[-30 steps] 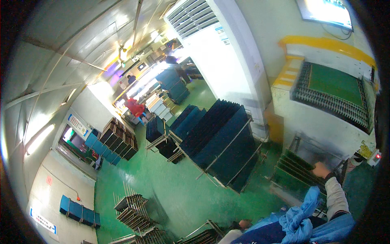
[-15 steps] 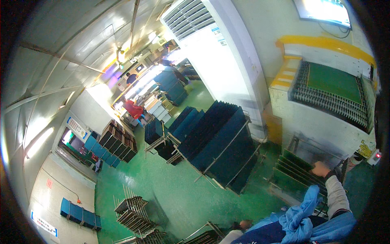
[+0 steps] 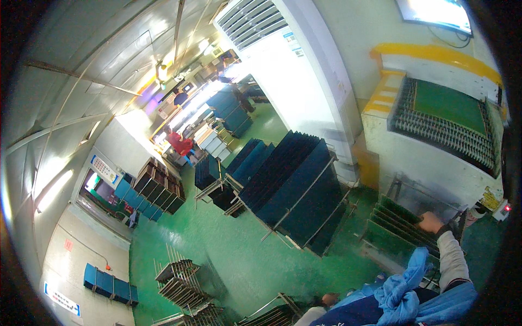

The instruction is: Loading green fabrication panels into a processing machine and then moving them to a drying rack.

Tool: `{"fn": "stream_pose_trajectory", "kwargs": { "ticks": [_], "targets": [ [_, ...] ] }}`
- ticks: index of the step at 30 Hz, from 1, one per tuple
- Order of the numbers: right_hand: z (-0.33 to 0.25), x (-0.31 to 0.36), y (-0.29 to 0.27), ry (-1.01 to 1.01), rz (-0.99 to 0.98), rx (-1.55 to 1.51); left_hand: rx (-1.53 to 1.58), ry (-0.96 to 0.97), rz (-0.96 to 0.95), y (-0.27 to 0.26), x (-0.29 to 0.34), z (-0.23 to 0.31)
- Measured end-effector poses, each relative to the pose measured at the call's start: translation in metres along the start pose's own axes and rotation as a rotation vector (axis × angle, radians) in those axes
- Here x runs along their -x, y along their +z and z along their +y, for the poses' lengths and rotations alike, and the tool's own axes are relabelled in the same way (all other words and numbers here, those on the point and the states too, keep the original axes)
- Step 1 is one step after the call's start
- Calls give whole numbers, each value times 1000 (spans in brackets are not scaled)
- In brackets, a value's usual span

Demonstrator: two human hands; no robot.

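My right hand (image 3: 430, 223) reaches out at the right, its fingers closed at the top edge of a green panel (image 3: 399, 212) that stands in a row of several thin, flat panels in a metal rack (image 3: 401, 185). My left hand (image 3: 330, 299) is low at the bottom edge, beside a rack of dark panels (image 3: 274, 315). Its fingers are too small and dark to make out, and whether it touches that rack I cannot tell. A blue cloth (image 3: 402, 288) is tied in a knot at my front.
A white machine (image 3: 424, 157) with a roller bed carrying a green panel (image 3: 448, 111) stands at right. Large racks of dark blue panels (image 3: 296, 190) fill the middle. An empty-looking wire rack (image 3: 182, 282) is at lower left. A person in red (image 3: 179, 144) sits far off.
The view has shifted very slightly. My right hand stays at the panels and my left hand stays low by the rack. The distant person in red has shifted a little.
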State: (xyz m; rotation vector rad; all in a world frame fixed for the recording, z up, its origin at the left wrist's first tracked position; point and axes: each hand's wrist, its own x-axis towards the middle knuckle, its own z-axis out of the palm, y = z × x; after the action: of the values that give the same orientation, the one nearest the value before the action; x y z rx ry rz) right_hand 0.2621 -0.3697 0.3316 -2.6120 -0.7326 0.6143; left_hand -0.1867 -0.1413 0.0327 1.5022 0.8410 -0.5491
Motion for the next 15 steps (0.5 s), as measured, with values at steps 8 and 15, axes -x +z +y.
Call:
{"fn": "stream_pose_trajectory", "kwargs": {
  "ticks": [8, 15],
  "targets": [
    [4, -4, 7, -24, 66, 27, -480, 328, 71, 3, -7, -18],
    [-3, -9, 1, -68, 19, -8, -861, 467, 168, 1, -6, -35]
  ]
}}
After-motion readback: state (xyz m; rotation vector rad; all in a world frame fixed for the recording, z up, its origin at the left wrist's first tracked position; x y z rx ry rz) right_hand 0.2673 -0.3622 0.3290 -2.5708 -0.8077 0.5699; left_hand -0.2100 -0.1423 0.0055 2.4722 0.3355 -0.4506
